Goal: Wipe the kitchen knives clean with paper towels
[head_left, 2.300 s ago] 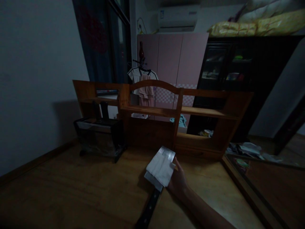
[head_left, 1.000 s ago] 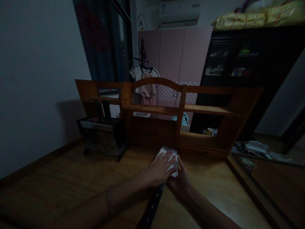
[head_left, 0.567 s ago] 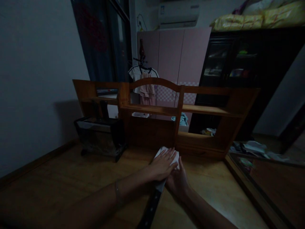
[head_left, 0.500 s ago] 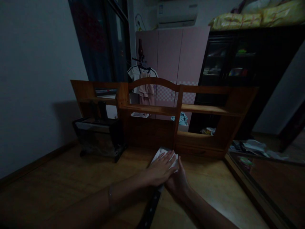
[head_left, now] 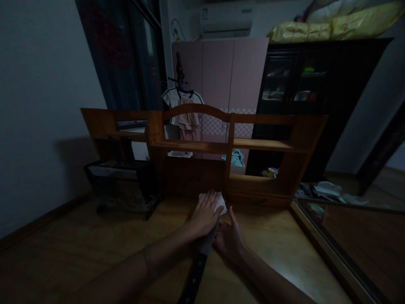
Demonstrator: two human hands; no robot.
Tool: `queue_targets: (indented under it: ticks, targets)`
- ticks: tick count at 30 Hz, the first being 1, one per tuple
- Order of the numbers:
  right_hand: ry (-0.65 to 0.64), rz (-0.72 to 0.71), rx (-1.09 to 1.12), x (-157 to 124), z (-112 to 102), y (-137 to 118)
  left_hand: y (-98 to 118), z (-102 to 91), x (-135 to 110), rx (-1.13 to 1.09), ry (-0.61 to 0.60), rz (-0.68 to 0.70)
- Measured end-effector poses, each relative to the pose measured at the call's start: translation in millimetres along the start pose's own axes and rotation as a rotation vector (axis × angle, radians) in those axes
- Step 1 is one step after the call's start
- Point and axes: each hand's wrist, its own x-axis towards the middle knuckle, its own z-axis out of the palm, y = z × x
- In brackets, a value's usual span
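Left hand (head_left: 205, 216) is laid flat on a soft-looking cloth (head_left: 221, 202) over the knife (head_left: 199, 262); whether its blade (head_left: 207, 244) is pinched by the right hand (head_left: 230, 240) alongside is unclear. Stiff, likely heavy, it is best held by the handle (head_left: 193, 278) behind.

Dimly lit. Pink wardrobe (head_left: 218, 71); air conditioner (head_left: 226, 22) above it, curtained window (head_left: 123, 55) to its left, black glass-fronted cabinet (head_left: 316, 90) to its right, wooden shelf unit (head_left: 193, 146) in front.

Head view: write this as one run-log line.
left hand: flat on white wipe over knife blade | right hand: beside blade, contact unclear | handle: toward person | wooden shelf: behind
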Motion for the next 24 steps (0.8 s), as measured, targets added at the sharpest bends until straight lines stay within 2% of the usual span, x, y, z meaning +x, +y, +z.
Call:
queue_targets:
  ticks: [2, 5, 9, 12, 15, 19, 21, 24]
  targets:
    - [-0.009, -0.059, 0.011, 2, 3, 1, 9, -0.9, -6, -0.002, 0.009, 0.049]
    - [0.0, -0.18, 0.04, 3, 6, 3, 26, -3.8, -24, -0.04, -0.043, 0.139]
    - [0.031, -0.169, 0.024, -1, 6, 2, 39, -5.0, -43, -0.093, -0.08, 0.115]
    - [0.019, -0.166, 0.015, 0, 7, 2, 36, -2.0, -41, -0.086, -0.055, 0.099]
    - [-0.018, -0.176, 0.021, 3, 9, 3, 28, 1.0, -26, -0.046, -0.013, 0.058]
    - [-0.061, -0.061, 0.004, 2, 8, 3, 16, 2.0, -10, -0.005, 0.016, -0.04]
    - [-0.066, -0.015, -0.003, 0, 8, 2, 13, 2.0, -10, 0.0, 0.027, -0.048]
    - [-0.067, -0.088, 0.03, 0, 9, 1, 16, 2.1, -21, -0.004, 0.034, -0.024]
